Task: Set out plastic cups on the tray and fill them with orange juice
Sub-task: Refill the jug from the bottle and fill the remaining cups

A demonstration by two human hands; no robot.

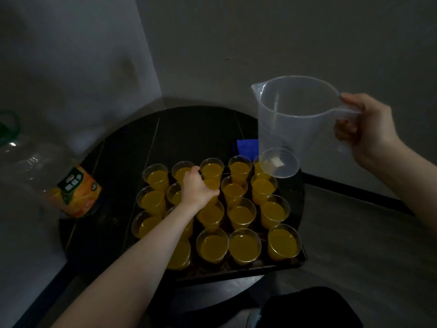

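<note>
Several clear plastic cups (243,246) filled with orange juice stand in rows on a dark tray (264,268) on a round black table. My left hand (195,189) reaches over the middle rows and grips one cup in the second row, its fingers curled round the rim. My right hand (365,125) holds a clear plastic measuring jug (293,121) by its handle, raised above the tray's far right corner. The jug looks empty.
A large juice bottle (59,183) with an orange label stands at the table's left edge, nearly empty. A blue cloth (247,147) lies behind the tray. Walls close in at the back and left. The table's front edge (212,306) is near my body.
</note>
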